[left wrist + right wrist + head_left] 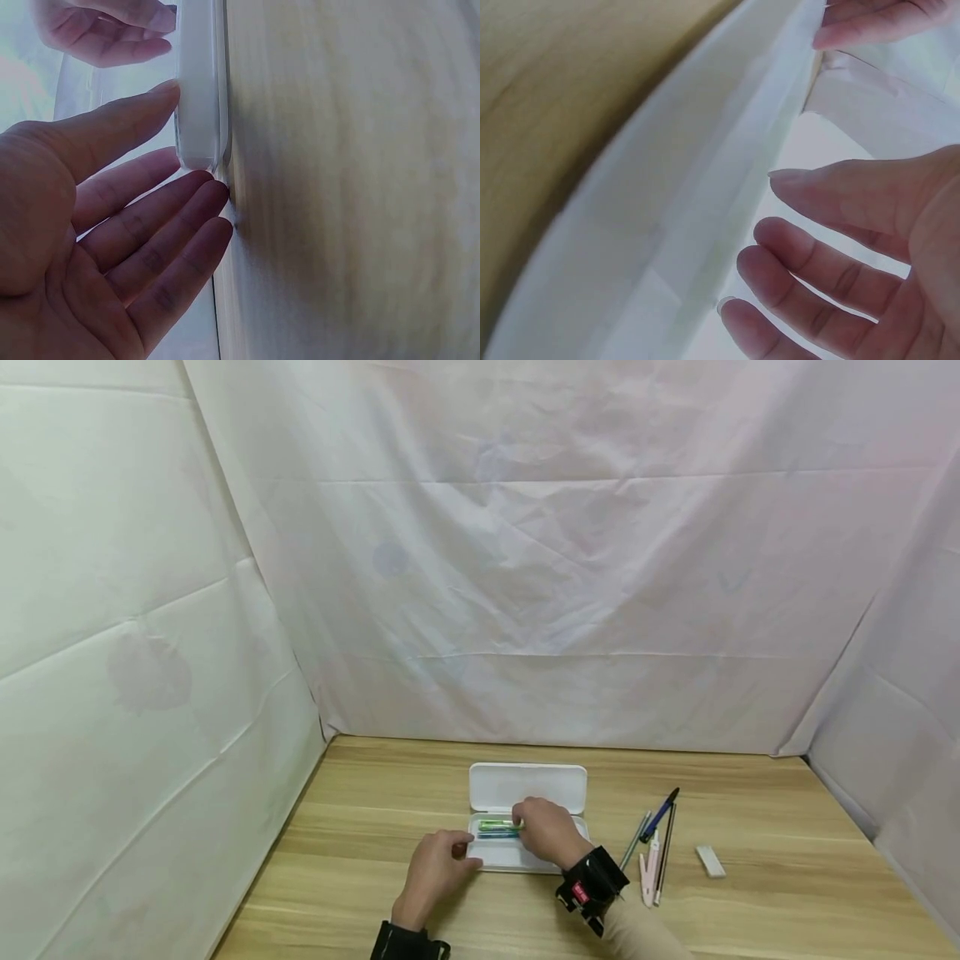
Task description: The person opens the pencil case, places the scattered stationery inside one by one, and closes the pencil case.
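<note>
A white pencil case [510,858] lies on the table in the head view, its lid [525,785] folded back. Inside, along the back, lie a green pen [492,824] and a blue one [491,836]. My right hand [551,833] reaches over the case, fingertips at the pens' right end. In the right wrist view its thumb and loosely bent fingers [802,244] stand apart, no pen showing between them. My left hand [435,872] is at the case's left end. The left wrist view shows its thumb at the case's rim and its other fingers [161,247] extended by the corner.
Right of the case lie a grey-green pencil [635,841], a blue pen with a dark end [660,817], a pale pink compass [650,870] and a dark pencil [666,856]. A white eraser [710,862] sits farther right. White cloth [525,568] hangs behind the table and at both sides.
</note>
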`<state>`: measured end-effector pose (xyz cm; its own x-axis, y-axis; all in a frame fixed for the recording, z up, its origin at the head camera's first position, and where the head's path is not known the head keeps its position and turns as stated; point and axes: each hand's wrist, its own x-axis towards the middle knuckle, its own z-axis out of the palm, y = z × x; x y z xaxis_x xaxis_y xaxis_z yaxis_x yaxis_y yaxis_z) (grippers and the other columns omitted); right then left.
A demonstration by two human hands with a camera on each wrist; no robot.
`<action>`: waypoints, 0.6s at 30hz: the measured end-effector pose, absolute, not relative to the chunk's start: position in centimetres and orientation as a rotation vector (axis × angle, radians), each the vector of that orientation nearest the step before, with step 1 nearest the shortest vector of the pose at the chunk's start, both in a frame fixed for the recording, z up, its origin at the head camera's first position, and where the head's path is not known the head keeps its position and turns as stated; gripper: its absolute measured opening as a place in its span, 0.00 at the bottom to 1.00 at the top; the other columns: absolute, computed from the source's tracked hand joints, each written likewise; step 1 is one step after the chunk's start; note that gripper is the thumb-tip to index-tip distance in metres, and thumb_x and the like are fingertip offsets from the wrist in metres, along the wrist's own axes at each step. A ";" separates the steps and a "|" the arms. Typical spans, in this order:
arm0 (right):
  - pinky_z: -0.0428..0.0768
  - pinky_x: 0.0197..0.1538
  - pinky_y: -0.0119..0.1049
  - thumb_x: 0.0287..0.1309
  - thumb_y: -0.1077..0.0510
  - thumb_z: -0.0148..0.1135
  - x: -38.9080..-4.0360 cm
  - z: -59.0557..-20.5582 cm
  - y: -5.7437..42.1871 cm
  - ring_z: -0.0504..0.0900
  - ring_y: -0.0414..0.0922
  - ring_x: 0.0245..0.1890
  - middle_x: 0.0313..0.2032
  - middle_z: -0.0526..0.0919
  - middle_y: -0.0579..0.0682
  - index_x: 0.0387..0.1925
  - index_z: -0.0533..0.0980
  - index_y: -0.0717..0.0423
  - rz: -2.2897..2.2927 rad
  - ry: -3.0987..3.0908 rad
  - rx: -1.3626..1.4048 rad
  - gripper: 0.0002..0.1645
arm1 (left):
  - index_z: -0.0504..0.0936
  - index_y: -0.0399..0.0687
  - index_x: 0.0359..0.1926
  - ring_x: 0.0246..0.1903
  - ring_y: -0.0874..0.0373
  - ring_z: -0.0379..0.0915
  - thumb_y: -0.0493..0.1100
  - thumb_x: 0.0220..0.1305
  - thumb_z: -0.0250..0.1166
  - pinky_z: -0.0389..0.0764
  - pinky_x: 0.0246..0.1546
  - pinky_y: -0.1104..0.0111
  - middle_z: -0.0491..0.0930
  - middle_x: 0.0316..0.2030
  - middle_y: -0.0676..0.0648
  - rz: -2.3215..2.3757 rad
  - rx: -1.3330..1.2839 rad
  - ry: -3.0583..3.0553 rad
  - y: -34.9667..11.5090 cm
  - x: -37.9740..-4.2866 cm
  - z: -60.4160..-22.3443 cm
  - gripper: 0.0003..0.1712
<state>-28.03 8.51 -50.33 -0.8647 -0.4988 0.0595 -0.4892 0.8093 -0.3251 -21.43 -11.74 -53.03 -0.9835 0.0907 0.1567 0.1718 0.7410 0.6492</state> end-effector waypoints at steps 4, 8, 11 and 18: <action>0.74 0.30 0.37 0.50 0.66 0.70 -27.6 -49.7 9.0 0.75 0.40 0.30 0.31 0.81 0.47 0.34 0.84 0.55 -0.557 2.975 -0.794 0.08 | 0.87 0.40 0.44 0.34 0.58 0.79 0.40 0.48 0.77 0.79 0.35 0.64 0.86 0.34 0.47 -1.074 -0.210 -2.830 -11.8 -21.4 -53.1 0.19; 0.74 0.29 0.36 0.52 0.64 0.71 -27.0 -49.4 9.6 0.74 0.40 0.29 0.30 0.80 0.47 0.34 0.84 0.56 -0.610 2.999 -0.802 0.06 | 0.87 0.40 0.43 0.34 0.56 0.80 0.40 0.48 0.77 0.80 0.36 0.62 0.86 0.34 0.47 -1.079 -0.212 -2.826 -11.9 -21.4 -53.1 0.19; 0.74 0.30 0.35 0.51 0.64 0.73 -26.6 -49.3 10.1 0.74 0.40 0.29 0.29 0.80 0.46 0.33 0.84 0.56 -0.645 3.018 -0.782 0.06 | 0.87 0.40 0.43 0.34 0.55 0.81 0.40 0.47 0.78 0.80 0.37 0.61 0.87 0.34 0.46 -1.076 -0.208 -2.825 -11.9 -21.4 -53.0 0.20; 0.74 0.29 0.35 0.51 0.63 0.73 -26.1 -48.6 11.9 0.76 0.40 0.30 0.29 0.79 0.45 0.33 0.83 0.55 -0.718 3.091 -0.678 0.07 | 0.87 0.39 0.43 0.34 0.55 0.82 0.40 0.47 0.78 0.80 0.36 0.61 0.87 0.34 0.46 -1.054 -0.226 -2.818 -12.0 -21.3 -52.8 0.20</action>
